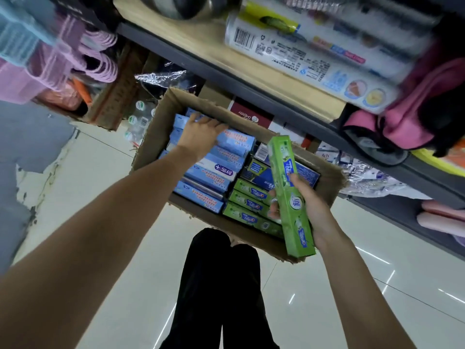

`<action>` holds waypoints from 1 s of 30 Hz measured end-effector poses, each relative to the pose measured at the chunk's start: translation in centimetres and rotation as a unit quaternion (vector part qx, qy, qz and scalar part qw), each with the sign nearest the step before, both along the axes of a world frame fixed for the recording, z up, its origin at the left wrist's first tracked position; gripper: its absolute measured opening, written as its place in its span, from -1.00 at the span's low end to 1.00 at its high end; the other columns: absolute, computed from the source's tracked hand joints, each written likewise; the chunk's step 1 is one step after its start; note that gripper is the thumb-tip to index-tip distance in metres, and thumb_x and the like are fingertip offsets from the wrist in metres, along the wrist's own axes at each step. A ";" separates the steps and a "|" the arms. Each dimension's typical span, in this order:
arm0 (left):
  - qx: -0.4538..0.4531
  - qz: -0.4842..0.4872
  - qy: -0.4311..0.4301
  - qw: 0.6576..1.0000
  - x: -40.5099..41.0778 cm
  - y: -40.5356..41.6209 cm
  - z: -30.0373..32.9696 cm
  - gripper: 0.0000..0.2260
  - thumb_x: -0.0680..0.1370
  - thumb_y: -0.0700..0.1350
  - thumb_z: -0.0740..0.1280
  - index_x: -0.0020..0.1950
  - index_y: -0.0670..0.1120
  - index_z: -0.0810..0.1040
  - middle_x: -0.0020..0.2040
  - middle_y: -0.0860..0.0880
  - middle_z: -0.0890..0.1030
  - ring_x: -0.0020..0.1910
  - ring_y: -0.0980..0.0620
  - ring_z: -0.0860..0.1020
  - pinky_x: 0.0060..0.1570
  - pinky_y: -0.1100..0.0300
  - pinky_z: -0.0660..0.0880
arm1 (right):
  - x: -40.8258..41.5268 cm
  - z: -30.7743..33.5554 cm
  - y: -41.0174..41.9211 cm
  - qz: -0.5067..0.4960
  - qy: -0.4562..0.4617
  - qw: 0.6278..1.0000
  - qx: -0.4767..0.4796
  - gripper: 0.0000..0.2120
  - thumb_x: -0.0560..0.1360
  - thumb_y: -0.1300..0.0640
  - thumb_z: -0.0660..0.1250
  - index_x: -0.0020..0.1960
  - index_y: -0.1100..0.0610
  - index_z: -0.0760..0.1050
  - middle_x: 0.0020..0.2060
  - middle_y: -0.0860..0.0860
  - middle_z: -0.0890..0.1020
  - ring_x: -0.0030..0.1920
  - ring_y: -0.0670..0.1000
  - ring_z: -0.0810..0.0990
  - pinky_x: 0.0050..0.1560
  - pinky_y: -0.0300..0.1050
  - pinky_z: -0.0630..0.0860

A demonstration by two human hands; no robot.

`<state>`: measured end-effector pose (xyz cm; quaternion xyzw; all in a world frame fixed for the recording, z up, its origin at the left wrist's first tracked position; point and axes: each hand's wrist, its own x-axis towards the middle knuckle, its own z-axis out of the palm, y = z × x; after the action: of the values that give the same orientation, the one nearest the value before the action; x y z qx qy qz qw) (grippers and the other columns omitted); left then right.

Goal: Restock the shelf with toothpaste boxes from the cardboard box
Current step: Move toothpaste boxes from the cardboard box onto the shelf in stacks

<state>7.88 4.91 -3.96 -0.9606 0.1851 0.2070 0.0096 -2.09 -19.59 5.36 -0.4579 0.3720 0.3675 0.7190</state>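
Observation:
An open cardboard box (156, 127) stands on the floor, filled with light blue, dark blue and green toothpaste boxes. My right hand (309, 205) grips a long green toothpaste box (289, 195), held tilted above the carton's right side. My left hand (201, 134) reaches into the far left of the carton, fingers resting on a light blue toothpaste box (236, 139); whether it grips that box is unclear. More green toothpaste boxes (249, 205) lie in the carton's near right corner.
A shelf (251, 79) with a dark edge runs diagonally above the carton, holding white wrap boxes (314, 51) and a pink bag (415, 122). Pink hangers (100, 64) and baskets hang at upper left. My dark trouser legs (221, 285) stand on glossy tile floor.

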 end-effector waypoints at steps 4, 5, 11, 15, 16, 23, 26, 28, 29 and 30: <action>-0.185 0.019 -0.110 0.976 -1.4 0.7 5.4 -0.62 0.52 -0.06 0.29 0.30 -0.18 0.46 0.15 -0.19 0.58 0.07 -0.23 0.54 0.09 -0.03 0.40 | 0.1 5.1 0.6 -0.033 -0.051 0.997 0.055 -0.69 0.57 0.14 0.10 0.28 0.01 0.41 0.06 0.16 0.59 -0.13 0.07 0.62 -0.22 -0.10 0.56; -0.228 0.047 -0.118 0.965 -2.2 0.7 7.3 -0.62 0.55 -0.03 0.26 0.30 -0.20 0.46 0.12 -0.20 0.58 0.04 -0.23 0.53 0.02 -0.02 0.43 | 0.0 6.6 0.7 -0.035 -0.070 0.996 0.050 -0.66 0.56 0.19 0.12 0.29 -0.02 0.40 0.09 0.14 0.59 -0.08 0.06 0.62 -0.19 -0.11 0.58; -0.596 0.519 0.147 0.595 -6.5 -0.4 20.8 -0.75 0.60 0.00 0.21 0.26 0.03 0.47 0.02 0.03 0.61 0.01 -0.01 0.57 0.03 0.06 0.47 | -0.1 17.0 2.7 -0.070 -0.147 0.986 -0.041 -0.62 0.52 0.23 0.28 0.31 0.02 0.39 -0.09 -0.07 0.68 -0.07 -0.03 0.64 0.07 -0.02 0.55; -0.575 0.615 0.252 0.477 -8.3 -0.5 28.1 -0.73 0.61 0.03 0.16 0.17 -0.11 0.48 -0.08 -0.15 0.58 -0.18 -0.07 0.59 -0.24 0.15 0.54 | 0.0 22.5 4.4 -0.061 -0.165 0.979 -0.098 -0.56 0.53 0.22 0.32 0.38 0.11 0.32 -0.09 -0.04 0.63 -0.16 -0.08 0.60 -0.09 -0.10 0.47; -0.574 0.614 0.265 0.473 -8.6 -0.4 29.6 -0.73 0.61 0.05 0.16 0.12 -0.10 0.49 -0.13 -0.13 0.58 -0.27 -0.03 0.60 -0.34 0.19 0.54 | 0.0 23.7 4.8 -0.051 -0.167 0.979 -0.105 -0.56 0.52 0.21 0.33 0.37 0.12 0.33 -0.08 -0.01 0.61 -0.17 -0.08 0.60 -0.13 -0.12 0.46; -0.570 0.508 0.261 0.591 -9.1 2.0 35.8 -0.73 0.53 0.05 0.31 0.19 -0.03 0.50 -0.09 -0.05 0.64 -0.35 0.10 0.62 -0.38 0.25 0.52 | 0.3 29.5 6.5 -0.070 -0.198 0.970 -0.126 -0.60 0.49 0.26 0.34 0.24 0.01 0.33 -0.02 0.04 0.60 -0.13 0.01 0.60 -0.12 -0.01 0.52; -0.559 0.507 0.249 0.607 -8.7 3.2 36.6 -0.67 0.49 0.00 0.38 0.24 0.06 0.44 -0.04 -0.04 0.64 -0.26 0.06 0.63 -0.26 0.17 0.51 | 1.0 31.5 6.2 -0.100 -0.228 0.958 -0.143 -0.77 0.51 0.17 0.34 0.11 0.04 0.37 -0.05 0.01 0.63 -0.14 0.02 0.63 -0.02 0.00 0.56; -0.555 0.515 0.241 0.607 -8.5 4.0 37.1 -0.55 0.47 -0.05 0.42 0.30 0.04 0.35 0.02 -0.05 0.61 -0.21 0.03 0.62 -0.23 0.15 0.49 | 1.7 33.1 6.1 -0.100 -0.273 0.936 -0.198 -0.81 0.50 0.11 0.35 0.09 0.03 0.43 -0.08 -0.09 0.65 -0.09 -0.07 0.64 0.06 -0.07 0.57; -0.557 0.513 0.235 0.609 -8.3 4.3 37.3 -0.53 0.46 -0.09 0.42 0.30 0.02 0.32 0.00 -0.05 0.61 -0.22 0.04 0.62 -0.23 0.14 0.49 | 2.2 34.0 6.1 -0.101 -0.296 0.922 -0.230 -0.79 0.49 0.10 0.37 0.10 0.03 0.45 -0.08 -0.12 0.65 -0.06 -0.09 0.63 0.09 -0.10 0.56; -0.561 0.510 0.227 0.611 -8.2 4.6 37.5 -0.55 0.47 -0.13 0.42 0.27 -0.01 0.30 -0.08 -0.03 0.62 -0.26 0.04 0.62 -0.21 0.11 0.50 | 2.9 34.8 6.0 -0.096 -0.319 0.907 -0.258 -0.75 0.48 0.09 0.39 0.11 0.04 0.44 -0.07 -0.13 0.64 -0.05 -0.09 0.62 0.05 -0.11 0.55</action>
<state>-0.33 9.50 33.56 -0.6397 -0.2589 0.2454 -0.6808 0.81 -13.61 40.20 -0.6824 0.2467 0.0216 0.6877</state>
